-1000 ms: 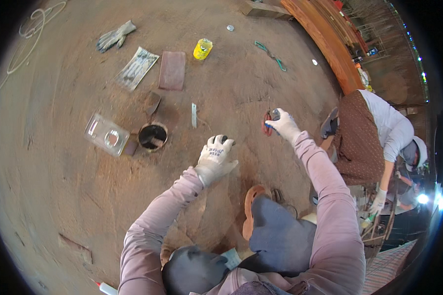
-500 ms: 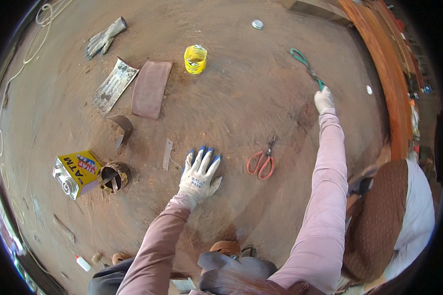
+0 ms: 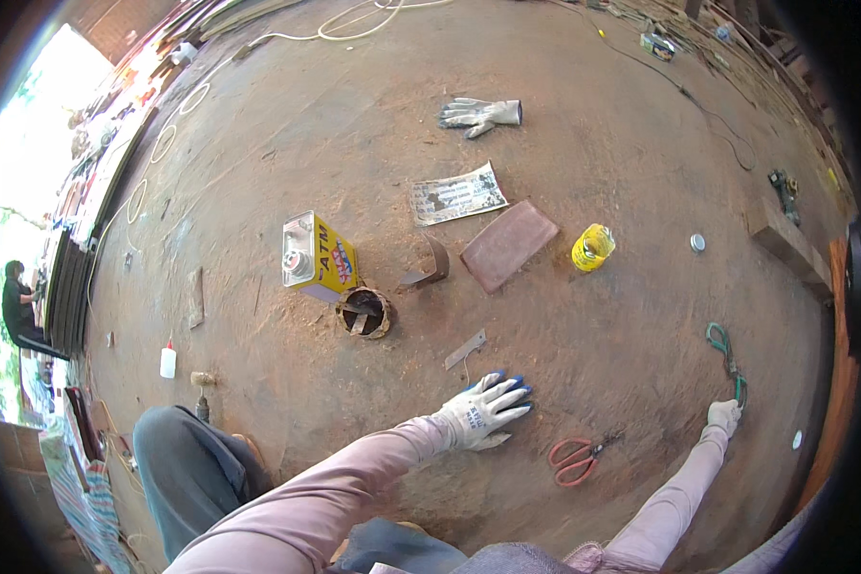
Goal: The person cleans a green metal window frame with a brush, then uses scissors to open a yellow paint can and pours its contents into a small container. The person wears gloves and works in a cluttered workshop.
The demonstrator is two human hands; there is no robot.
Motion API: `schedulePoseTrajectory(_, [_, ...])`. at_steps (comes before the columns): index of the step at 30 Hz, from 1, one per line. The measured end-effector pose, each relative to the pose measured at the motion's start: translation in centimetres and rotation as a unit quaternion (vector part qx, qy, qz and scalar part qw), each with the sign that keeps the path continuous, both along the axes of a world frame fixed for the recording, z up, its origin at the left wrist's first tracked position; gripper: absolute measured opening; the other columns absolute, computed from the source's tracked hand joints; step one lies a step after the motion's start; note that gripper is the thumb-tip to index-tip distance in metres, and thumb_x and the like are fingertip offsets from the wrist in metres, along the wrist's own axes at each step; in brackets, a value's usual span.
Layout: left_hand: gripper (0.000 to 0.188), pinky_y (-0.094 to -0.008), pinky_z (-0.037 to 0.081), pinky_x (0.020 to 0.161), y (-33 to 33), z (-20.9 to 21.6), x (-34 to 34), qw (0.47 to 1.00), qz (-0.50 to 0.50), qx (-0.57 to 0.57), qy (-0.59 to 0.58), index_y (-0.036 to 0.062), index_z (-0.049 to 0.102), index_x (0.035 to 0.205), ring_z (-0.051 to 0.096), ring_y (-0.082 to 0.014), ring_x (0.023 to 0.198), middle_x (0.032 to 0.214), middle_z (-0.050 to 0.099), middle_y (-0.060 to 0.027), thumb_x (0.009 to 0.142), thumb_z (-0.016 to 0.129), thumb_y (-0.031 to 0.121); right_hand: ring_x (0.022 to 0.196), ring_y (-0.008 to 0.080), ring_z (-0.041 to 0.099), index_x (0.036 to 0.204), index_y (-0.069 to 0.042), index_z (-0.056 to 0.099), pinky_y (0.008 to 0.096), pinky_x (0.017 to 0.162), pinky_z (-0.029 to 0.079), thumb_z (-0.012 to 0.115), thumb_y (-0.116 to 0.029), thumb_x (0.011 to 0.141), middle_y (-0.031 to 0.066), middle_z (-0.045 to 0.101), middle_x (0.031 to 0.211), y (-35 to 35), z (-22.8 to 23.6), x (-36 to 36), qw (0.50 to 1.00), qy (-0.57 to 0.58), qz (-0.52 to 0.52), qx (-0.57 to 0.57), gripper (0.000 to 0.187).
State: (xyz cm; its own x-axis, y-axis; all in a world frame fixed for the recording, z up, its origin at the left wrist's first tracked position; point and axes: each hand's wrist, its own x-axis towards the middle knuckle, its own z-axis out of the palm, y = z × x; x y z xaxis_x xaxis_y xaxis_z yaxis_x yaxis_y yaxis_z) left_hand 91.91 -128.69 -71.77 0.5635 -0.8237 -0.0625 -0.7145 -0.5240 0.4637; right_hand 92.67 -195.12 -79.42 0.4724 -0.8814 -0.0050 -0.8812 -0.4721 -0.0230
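My left hand (image 3: 486, 413), in a white glove with blue fingertips, lies flat on the brown floor with its fingers spread and holds nothing. A thin metal strip (image 3: 466, 350) lies just beyond those fingers. Far to the right, my right hand (image 3: 724, 415), in a whitish glove, is closed on one end of green-handled scissors (image 3: 727, 356). Their other end points away from me along the floor. Between my hands lie red-handled scissors (image 3: 574, 463) with dark blades.
Beyond my left hand are a yellow can (image 3: 327, 263), a crusted round tin (image 3: 364, 314), a curved brown piece (image 3: 430, 264), a reddish-brown sheet (image 3: 510, 246), a printed sheet (image 3: 459, 195), a yellow cup (image 3: 593, 249) and a loose glove (image 3: 481, 116). Timber (image 3: 787, 247) borders the right; a person (image 3: 19, 304) sits far left.
My view has swung left, so the floor and everything on it appears turned and shifted right. My left hand stays flat by the metal strip; my right hand still grips the green-handled scissors.
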Motion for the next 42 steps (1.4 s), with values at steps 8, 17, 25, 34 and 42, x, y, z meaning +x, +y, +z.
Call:
schedulePoseTrajectory(8, [0.068, -0.0578, 0.024, 0.119, 0.1, -0.6, 0.1, 0.999, 0.009, -0.053, 0.008, 0.0136, 0.045, 0.147, 0.033, -0.0366, 0.145, 0.155, 0.038, -0.0163, 0.088, 0.064, 0.041, 0.126, 0.0446, 0.05, 0.135, 0.005, 0.047, 0.0487, 0.107, 0.041, 0.055, -0.021, 0.088, 0.0296, 0.05, 0.136, -1.0, 1.7, -0.2, 0.995, 0.035, 0.089, 0.0, 0.054])
schedulePoseTrajectory(17, [0.067, -0.0586, 0.026, 0.117, 0.2, -0.7, 0.4, 0.997, 0.006, -0.07, 0.021, 0.0149, 0.048, 0.144, 0.032, -0.0336, 0.146, 0.156, 0.036, -0.0141, 0.086, 0.066, 0.041, 0.117, 0.0412, 0.06, 0.13, 0.002, 0.052, 0.0486, 0.097, 0.048, 0.053, -0.026, 0.091, 0.0261, 0.062, 0.126, -2.9, 2.3, 0.6, 0.983, 0.14, 0.108, -0.044, 0.048])
schedulePoseTrajectory(25, [0.066, -0.0584, 0.025, 0.118, 0.2, -0.7, 0.5, 0.997, 0.011, -0.075, 0.027, 0.0146, 0.048, 0.144, 0.031, -0.0339, 0.147, 0.157, 0.037, -0.0145, 0.085, 0.067, 0.039, 0.075, 0.0184, 0.061, 0.111, -0.002, 0.06, 0.0337, 0.067, 0.051, 0.06, -0.019, 0.094, 0.0091, 0.063, 0.094, -4.5, -1.6, -1.4, 0.924, -0.27, 0.008, 0.27, 0.025])
schedulePoseTrajectory(34, [0.059, -0.0489, 0.032, 0.116, -0.3, -0.9, 1.3, 0.926, 0.129, -0.251, 0.25, 0.0112, 0.052, 0.142, 0.046, -0.0299, 0.137, 0.145, 0.052, -0.0132, 0.098, 0.047, 0.05, 0.08, 0.0089, 0.049, 0.118, -0.007, 0.058, 0.0267, 0.073, 0.041, 0.053, -0.028, 0.102, -0.0004, 0.057, 0.097, 33.4, 9.8, -7.0, 0.769, -0.503, 0.159, 0.36, 0.027])
schedulePoseTrajectory(42, [0.081, -0.0401, 0.043, 0.107, 1.9, 11.6, -2.2, 0.558, 0.262, -0.509, 0.6, 0.0127, 0.022, 0.159, 0.056, -0.0212, 0.122, 0.143, 0.052, -0.0089, 0.099, 0.049, 0.059, 0.102, 0.0135, 0.051, 0.126, -0.003, 0.049, 0.0271, 0.09, 0.043, 0.074, -0.013, 0.091, 0.0036, 0.054, 0.117, 54.4, 17.6, -6.7, 0.72, -0.416, 0.283, 0.479, 0.044])
